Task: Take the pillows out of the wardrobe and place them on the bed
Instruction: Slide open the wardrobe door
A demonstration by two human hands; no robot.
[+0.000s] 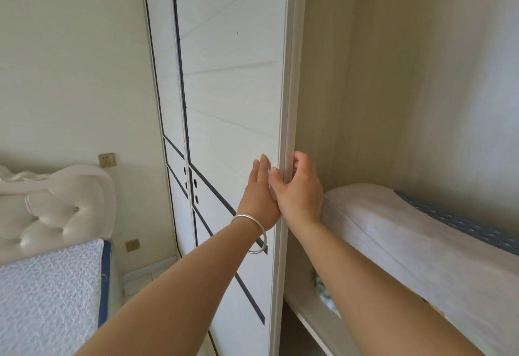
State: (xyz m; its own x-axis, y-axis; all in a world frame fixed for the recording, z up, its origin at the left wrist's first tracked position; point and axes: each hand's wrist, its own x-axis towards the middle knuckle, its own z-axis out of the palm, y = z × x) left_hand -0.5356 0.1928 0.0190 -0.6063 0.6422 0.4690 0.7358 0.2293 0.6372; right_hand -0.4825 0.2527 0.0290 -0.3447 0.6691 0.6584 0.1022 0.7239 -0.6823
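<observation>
A white sliding wardrobe door (233, 88) with dark line trim stands partly slid to the left, leaving the wardrobe's right side uncovered. My left hand (259, 195) lies flat against the door's front near its right edge. My right hand (300, 187) curls around that same edge, fingers behind it. Inside, on a shelf (314, 324), rests a long pale pillow (407, 243) with a blue patterned band (460, 223) along its far side. A second patterned item (323, 291) peeks out beneath my right forearm. The bed (47, 294) with a white textured mattress is at lower left.
A white tufted headboard (56, 209) stands against the left wall. Two wall sockets (107, 159) (132, 244) sit between bed and wardrobe. A narrow strip of floor (146, 277) runs between them. The wardrobe's inner wall (421, 74) is bare above the pillow.
</observation>
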